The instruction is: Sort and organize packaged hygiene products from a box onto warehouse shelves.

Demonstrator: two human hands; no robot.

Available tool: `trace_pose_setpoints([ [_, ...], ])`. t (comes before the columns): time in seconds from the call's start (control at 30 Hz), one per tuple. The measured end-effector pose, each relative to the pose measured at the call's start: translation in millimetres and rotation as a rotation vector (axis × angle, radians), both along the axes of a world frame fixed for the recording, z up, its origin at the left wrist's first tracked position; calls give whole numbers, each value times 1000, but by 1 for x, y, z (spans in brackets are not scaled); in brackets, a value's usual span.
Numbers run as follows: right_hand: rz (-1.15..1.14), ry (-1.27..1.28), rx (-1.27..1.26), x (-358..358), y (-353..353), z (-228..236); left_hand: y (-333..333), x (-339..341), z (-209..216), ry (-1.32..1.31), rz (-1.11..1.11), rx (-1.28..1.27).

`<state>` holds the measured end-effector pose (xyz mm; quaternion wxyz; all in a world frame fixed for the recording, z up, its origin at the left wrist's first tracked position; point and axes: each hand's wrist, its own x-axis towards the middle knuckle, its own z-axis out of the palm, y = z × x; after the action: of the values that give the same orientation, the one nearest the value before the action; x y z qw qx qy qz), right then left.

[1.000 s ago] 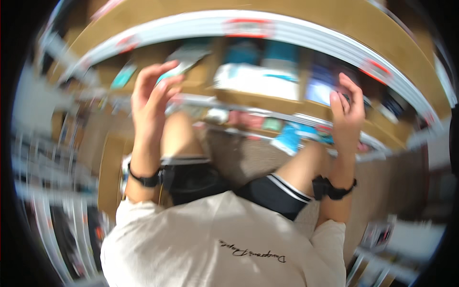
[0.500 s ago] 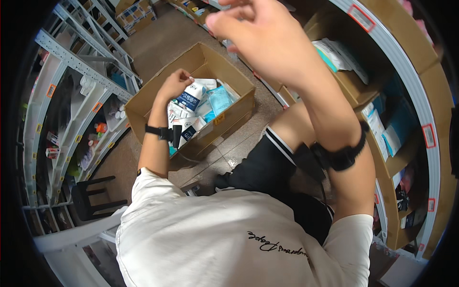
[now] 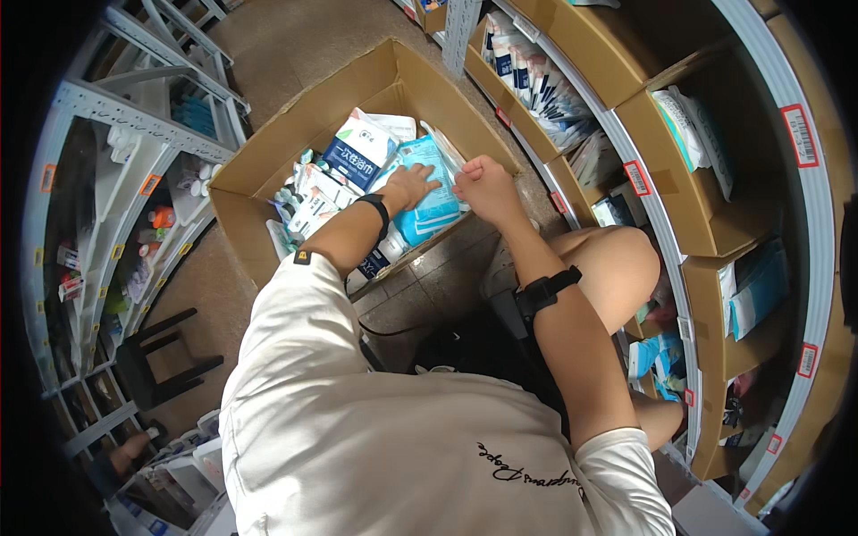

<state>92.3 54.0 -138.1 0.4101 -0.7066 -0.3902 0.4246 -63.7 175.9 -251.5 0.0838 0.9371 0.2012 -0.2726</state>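
A large open cardboard box (image 3: pixel 259 188) stands in front of me, packed with packaged goods. My left hand (image 3: pixel 409 186) lies with fingers spread over a light-blue packet (image 3: pixel 433 210) inside it. At the box's right side my right hand (image 3: pixel 485 189) is closed, its fingertips beside a whitish packet (image 3: pixel 441 147); whatever it pinches is hidden. A white and dark-blue pouch (image 3: pixel 359 152) leans up left of my left hand. Smaller white packs (image 3: pixel 315 210) lie nearer the box's left wall.
Shelving on my right carries cardboard bins (image 3: pixel 657 170) of packets, with a metal upright (image 3: pixel 461 36) near the box. Another rack (image 3: pixel 134 121) with bottles curves along the left. A black stool (image 3: pixel 170 362) stands below it. Part of a person's limb (image 3: pixel 134 449) shows at lower left.
My right hand has come down from the upper right to the box's edge. My left hand has shifted right, from beside the white and blue pouch onto the light-blue packet. The view has shifted.
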Motion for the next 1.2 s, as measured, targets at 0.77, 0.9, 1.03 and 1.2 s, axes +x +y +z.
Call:
trace_pose_setpoints([
  [0.77, -40, 499, -41, 3, 1, 21, 34, -60, 37, -1187, 1011, -185],
  [0.9, -55, 401, 86, 1, -8, 10, 30, -62, 97, -1700, 1282, -761],
  [1.03, 137, 198, 378, -10, -18, 24, -8, -49, 184, -1741, 1320, -1107],
  [1.2, 362, 214, 365, -18, -47, 74, -39, -35, 234, -1593, 1289, -1254],
])
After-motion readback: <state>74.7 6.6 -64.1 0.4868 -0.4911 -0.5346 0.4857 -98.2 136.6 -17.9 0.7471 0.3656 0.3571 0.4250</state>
